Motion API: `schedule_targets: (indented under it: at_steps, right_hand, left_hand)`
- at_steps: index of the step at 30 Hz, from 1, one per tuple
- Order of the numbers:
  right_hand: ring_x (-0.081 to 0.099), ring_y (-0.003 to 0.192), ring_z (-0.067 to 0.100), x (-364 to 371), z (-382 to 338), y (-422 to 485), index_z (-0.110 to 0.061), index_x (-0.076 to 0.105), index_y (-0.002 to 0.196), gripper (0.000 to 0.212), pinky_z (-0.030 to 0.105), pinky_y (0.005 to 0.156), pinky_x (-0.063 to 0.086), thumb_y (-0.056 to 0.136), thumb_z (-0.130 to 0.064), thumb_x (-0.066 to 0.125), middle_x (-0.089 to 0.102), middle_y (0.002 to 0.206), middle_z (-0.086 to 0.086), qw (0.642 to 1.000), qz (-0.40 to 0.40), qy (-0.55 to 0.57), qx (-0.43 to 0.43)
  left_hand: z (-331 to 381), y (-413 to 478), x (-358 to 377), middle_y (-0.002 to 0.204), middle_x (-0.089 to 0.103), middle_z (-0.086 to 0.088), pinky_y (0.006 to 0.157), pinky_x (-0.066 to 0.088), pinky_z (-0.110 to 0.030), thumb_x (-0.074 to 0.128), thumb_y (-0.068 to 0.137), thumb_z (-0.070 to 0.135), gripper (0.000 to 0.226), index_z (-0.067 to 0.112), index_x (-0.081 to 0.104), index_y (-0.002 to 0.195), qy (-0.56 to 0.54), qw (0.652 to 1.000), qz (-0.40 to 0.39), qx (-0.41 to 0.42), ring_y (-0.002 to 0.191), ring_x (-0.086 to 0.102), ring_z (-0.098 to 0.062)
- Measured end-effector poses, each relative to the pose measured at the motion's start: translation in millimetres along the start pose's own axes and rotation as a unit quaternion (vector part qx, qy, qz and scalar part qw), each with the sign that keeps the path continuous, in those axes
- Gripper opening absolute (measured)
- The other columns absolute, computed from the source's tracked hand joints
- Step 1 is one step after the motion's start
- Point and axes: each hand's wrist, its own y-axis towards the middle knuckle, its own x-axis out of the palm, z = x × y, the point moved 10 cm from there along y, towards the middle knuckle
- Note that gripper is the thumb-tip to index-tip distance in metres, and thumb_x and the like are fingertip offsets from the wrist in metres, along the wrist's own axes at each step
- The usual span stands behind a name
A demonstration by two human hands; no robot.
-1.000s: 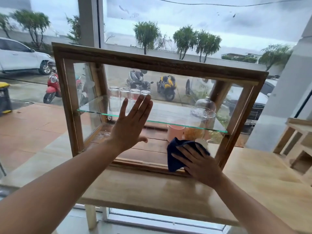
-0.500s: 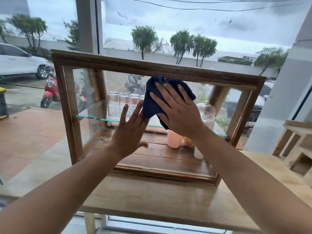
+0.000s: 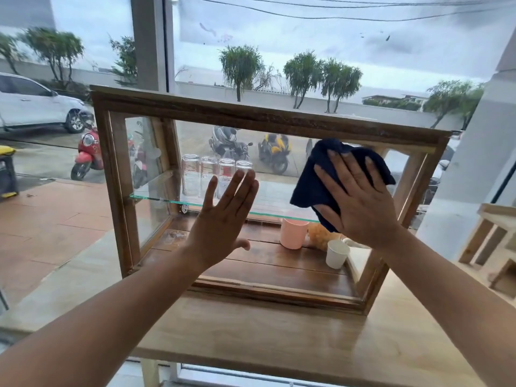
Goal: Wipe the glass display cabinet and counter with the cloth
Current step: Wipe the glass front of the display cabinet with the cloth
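right hand flat on cloth against cabinet glass.

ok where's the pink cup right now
In the head view the pink cup stands inside the cabinet on its wooden floor, right of centre, under the glass shelf, just left of the white paper cup.

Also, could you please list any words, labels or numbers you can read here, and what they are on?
None can be read.
Glasses: faint reddish print, too blurred to read.
Pink cup and white cup: no text visible.
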Motion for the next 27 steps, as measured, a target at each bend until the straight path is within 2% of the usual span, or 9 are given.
schedule_targets:
  at_steps: [7, 11, 14, 19, 22, 27]
  right_hand:
    - [0.031, 0.15, 0.028, -13.3, -65.4, 73.0, -0.018, 0.038, 0.155, 0.056, 0.048, 0.124, 0.019, 0.107, -0.047, 0.037, 0.034, 0.161, 0.01, 0.993, 0.048, 0.016, -0.107]
    - [0.028, 0.151, 0.027, -12.5, -58.0, 67.7, -0.019, 0.036, 0.156, 0.056, 0.047, 0.123, 0.018, 0.108, -0.047, 0.036, 0.032, 0.163, 0.009, 0.991, 0.045, 0.008, -0.122]
    - [0.024, 0.153, 0.028, -11.0, -27.3, 33.7, -0.02, 0.033, 0.157, 0.059, 0.049, 0.124, 0.018, 0.106, -0.048, 0.041, 0.028, 0.164, 0.01, 0.997, 0.032, 0.007, -0.076]
    - [0.021, 0.153, 0.037, 1.1, 38.1, -53.6, -0.016, 0.024, 0.16, 0.07, 0.053, 0.124, 0.012, 0.103, -0.048, 0.048, 0.022, 0.165, 0.02, 0.997, 0.005, -0.045, 0.068]
    - [0.018, 0.153, 0.041, 6.7, 41.7, -53.5, -0.013, 0.026, 0.159, 0.073, 0.056, 0.123, 0.014, 0.101, -0.054, 0.044, 0.019, 0.164, 0.023, 0.993, -0.002, -0.039, 0.11]
    - [0.012, 0.154, 0.041, 7.6, 20.8, -32.5, -0.023, 0.019, 0.161, 0.077, 0.058, 0.121, 0.013, 0.1, -0.066, 0.037, 0.011, 0.166, 0.02, 0.986, 0.009, -0.01, 0.164]
  left_hand:
    - [-0.8, 0.3, 3.6, 0.168, -0.005, -0.018, 0.122, 0.002, -0.063, 0.066, 0.063, 0.083, 0.146, 0.004, -0.01, 0.159, 0.006, 1.0, -0.017, 0.005, 0.156, -0.001, -0.036]
    - [-1.2, -1.1, 1.1, 0.167, -0.01, -0.017, 0.122, 0.002, -0.063, 0.067, 0.062, 0.083, 0.148, 0.003, -0.013, 0.158, 0.01, 1.0, -0.025, -0.004, 0.156, 0.0, -0.034]
    - [-1.4, -0.9, -3.2, 0.169, -0.006, -0.017, 0.122, 0.007, -0.063, 0.068, 0.061, 0.081, 0.147, 0.0, -0.007, 0.159, 0.012, 1.0, -0.021, -0.009, 0.156, 0.001, -0.033]
    - [-1.3, -1.6, -4.5, 0.168, -0.005, -0.017, 0.122, 0.01, -0.063, 0.069, 0.059, 0.08, 0.146, 0.0, 0.0, 0.159, 0.009, 1.0, -0.01, -0.005, 0.156, 0.004, -0.033]
    - [-2.0, 0.1, -3.5, 0.169, -0.004, -0.017, 0.122, 0.01, -0.063, 0.068, 0.06, 0.081, 0.145, 0.001, -0.001, 0.159, 0.011, 1.0, -0.004, 0.0, 0.156, 0.003, -0.033]
    - [-2.3, 0.4, -1.0, 0.169, -0.002, -0.017, 0.121, 0.013, -0.063, 0.068, 0.059, 0.082, 0.146, 0.001, 0.0, 0.16, 0.009, 1.0, -0.002, 0.003, 0.156, 0.005, -0.033]
